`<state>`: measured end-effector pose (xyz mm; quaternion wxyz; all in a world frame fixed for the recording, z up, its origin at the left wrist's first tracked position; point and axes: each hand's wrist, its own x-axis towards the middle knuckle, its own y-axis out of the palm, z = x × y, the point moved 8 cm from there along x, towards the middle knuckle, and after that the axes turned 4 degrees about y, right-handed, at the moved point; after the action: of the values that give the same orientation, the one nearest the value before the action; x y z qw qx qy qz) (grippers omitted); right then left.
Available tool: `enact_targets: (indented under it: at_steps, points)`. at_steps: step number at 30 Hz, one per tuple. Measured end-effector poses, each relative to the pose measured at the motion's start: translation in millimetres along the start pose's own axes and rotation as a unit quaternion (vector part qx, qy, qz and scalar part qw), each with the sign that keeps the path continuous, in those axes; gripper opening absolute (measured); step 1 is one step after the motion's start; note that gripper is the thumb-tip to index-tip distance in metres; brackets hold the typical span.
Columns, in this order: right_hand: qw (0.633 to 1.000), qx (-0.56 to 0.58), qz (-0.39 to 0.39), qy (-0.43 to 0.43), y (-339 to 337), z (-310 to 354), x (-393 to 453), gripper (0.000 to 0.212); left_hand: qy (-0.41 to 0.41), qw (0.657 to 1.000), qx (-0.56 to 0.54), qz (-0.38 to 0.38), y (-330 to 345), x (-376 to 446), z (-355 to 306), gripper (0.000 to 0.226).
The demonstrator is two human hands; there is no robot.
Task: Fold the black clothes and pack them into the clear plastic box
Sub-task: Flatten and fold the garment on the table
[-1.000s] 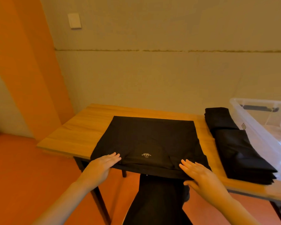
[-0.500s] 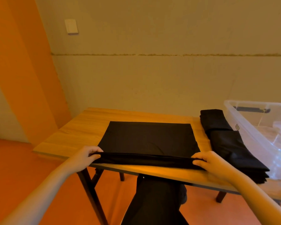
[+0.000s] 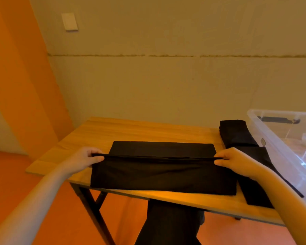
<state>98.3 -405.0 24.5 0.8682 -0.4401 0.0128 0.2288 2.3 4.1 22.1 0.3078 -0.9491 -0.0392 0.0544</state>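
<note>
Landmark: wooden worktop, everything placed against that.
Black garment: lying across the middle of the worktop, stretched side to side, near edge close to the worktop's front edge. Upper layer lifted into a raised fold line running between both hands, with a flat strip of the same cloth showing behind it toward the wall.
Left hand: over the worktop's left part, at the left end of the raised fold. Grip pinching the cloth edge, thumb on top, fingers curled under.
Right hand: over the worktop's right part, at the right end of the same fold. Grip also pinching the cloth, fingers curled round the edge.
Folded stack: more black clothes, already folded, lying on the worktop's right side, just beside the garment and running from the back toward the front edge. Forearm covers part of it.
Clear plastic box: at the worktop's far right, touching or nearly touching the folded stack, can't tell which. Dark handle at its far end, something pale inside but too blurry to make out.
Under the worktop: dark metal legs on an orange floor, plus a dark trouser leg of the person below the front edge.
Behind the worktop: plain beige wall with a pale switch plate up high to the left.
</note>
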Motion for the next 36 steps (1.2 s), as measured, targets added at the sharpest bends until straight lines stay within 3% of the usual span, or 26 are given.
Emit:
enact_targets:
  at_steps: [5, 13, 18, 23, 28, 33, 36]
  points:
    - [0.996, -0.006, -0.078, 0.050, -26.2, -6.8, 50.5, 0.004, -0.018, 0.995, -0.052, -0.083, -9.0, 46.1, 5.4, 0.012]
    - [0.978, -0.013, -0.153, 0.143, -33.7, -34.5, 121.9, 0.022, -0.060, 0.984, -0.099, -0.133, 2.5, 120.6, 26.5, 0.006]
    - [0.961, 0.008, -0.210, 0.181, -18.6, -55.6, 136.3, 0.021, -0.098, 0.979, -0.033, -0.175, 7.2, 139.0, 50.0, 0.027]
    - [0.940, 0.045, -0.295, 0.165, -16.9, -62.9, 135.8, 0.019, -0.094, 0.965, 0.084, -0.231, 8.4, 143.4, 53.4, 0.024]
    - [0.924, 0.048, -0.344, 0.157, -18.1, -64.7, 131.7, 0.016, -0.093, 0.960, 0.098, -0.245, 9.4, 144.8, 56.5, 0.023]
    - [0.918, 0.056, -0.348, 0.178, -21.9, -64.7, 126.8, 0.022, -0.101, 0.963, 0.100, -0.230, 6.9, 145.1, 54.7, 0.021]
    - [0.928, -0.035, -0.325, 0.180, -19.2, -56.3, 123.8, 0.026, -0.092, 0.952, 0.159, -0.243, 7.1, 137.7, 41.4, 0.030]
